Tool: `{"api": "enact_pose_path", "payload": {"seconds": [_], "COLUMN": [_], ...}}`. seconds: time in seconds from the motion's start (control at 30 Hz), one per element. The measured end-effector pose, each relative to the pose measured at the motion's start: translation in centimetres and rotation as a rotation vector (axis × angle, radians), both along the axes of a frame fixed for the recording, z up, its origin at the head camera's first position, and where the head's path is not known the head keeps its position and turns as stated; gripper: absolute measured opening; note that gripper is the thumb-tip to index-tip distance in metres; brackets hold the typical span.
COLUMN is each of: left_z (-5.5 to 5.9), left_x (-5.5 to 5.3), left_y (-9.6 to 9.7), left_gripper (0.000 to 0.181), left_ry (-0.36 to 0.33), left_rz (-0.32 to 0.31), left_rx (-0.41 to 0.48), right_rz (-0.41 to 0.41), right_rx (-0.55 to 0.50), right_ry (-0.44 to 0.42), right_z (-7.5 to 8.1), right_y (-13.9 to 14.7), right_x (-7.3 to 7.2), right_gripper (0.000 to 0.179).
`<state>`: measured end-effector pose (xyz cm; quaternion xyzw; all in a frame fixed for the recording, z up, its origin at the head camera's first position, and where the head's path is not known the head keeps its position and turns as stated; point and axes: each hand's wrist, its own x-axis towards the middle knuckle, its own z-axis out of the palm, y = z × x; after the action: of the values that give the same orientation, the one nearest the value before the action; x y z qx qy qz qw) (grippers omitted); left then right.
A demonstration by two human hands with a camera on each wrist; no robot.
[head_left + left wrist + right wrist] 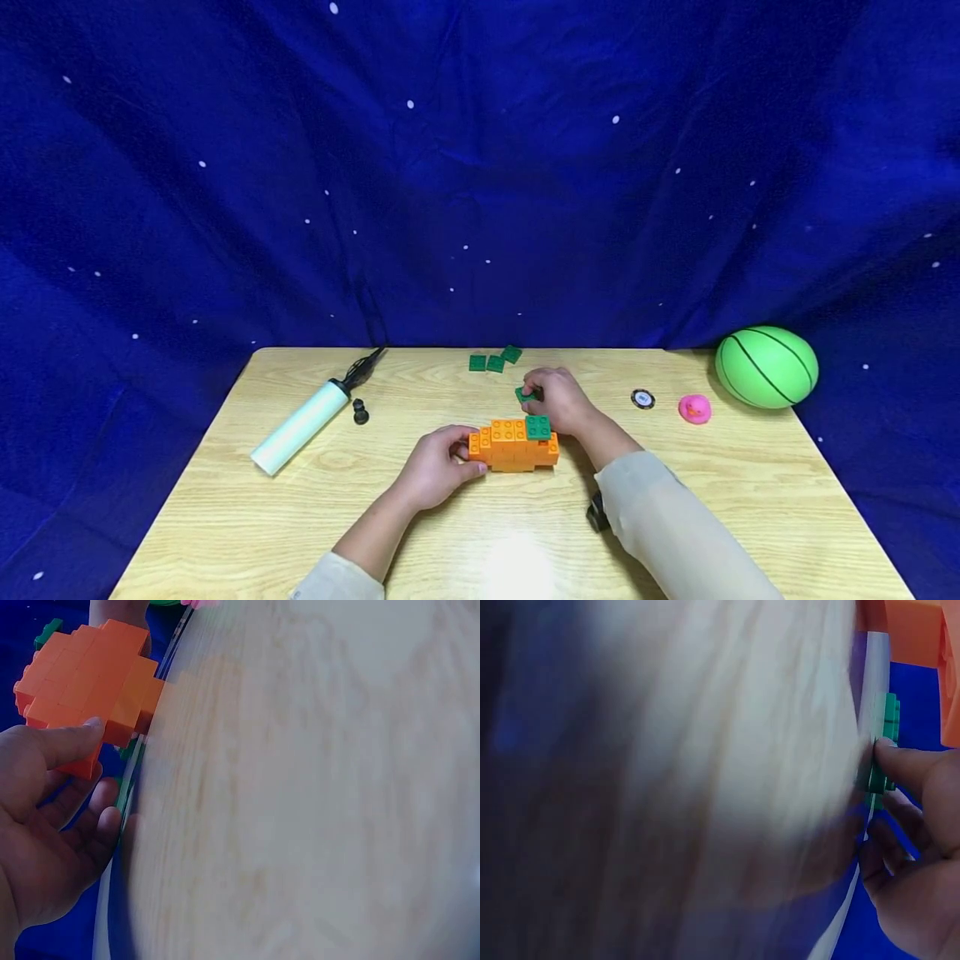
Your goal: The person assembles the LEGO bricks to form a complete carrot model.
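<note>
My left hand [433,469] grips the left end of a stepped block of joined orange toy bricks [512,452], thumb in front and fingers behind. A green toy brick [538,427] sits on top of the block, near its right end. Just behind the block, my right hand [561,402] pinches another green toy brick [524,394] at the tabletop, its far side partly hidden by the fingers. In the left wrist view, the thumb presses the orange side. The right wrist view has the thumb against the green brick [878,778].
Three green bricks [495,363] lie at the table's back. Leftward are a pale hand pump [302,427] and a black chess pawn [360,412]. To the right are a poker chip [642,399], pink rubber duck [694,408] and green ball [766,367]. A black object [597,512] shows beside my right sleeve.
</note>
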<state>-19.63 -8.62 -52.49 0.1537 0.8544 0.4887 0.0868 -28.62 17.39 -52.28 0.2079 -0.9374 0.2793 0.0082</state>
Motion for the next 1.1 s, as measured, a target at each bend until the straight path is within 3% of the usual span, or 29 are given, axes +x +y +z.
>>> {"api": "enact_pose_path", "payload": {"seconds": [0.2, 0.47, 1.1], "left_z": [0.1, 0.2, 0.2], "left_x": [-0.1, 0.0, 0.1], "left_y": [0.0, 0.0, 0.0], "left_gripper": [0.047, 0.048, 0.047], "left_ry": [0.004, -0.009, 0.005], "left_rz": [-0.001, 0.001, 0.005], "left_rx": [-0.005, -0.015, -0.014], "right_rz": [-0.054, -0.028, 0.008], "right_rx": [0.001, 0.006, -0.039], "right_ry": [-0.033, -0.020, 0.093], "right_z": [0.2, 0.4, 4.6], "right_y": [0.4, 1.0, 1.7], "right_x": [0.5, 1.1, 3.3], "right_gripper": [0.007, 0.011, 0.018]}}
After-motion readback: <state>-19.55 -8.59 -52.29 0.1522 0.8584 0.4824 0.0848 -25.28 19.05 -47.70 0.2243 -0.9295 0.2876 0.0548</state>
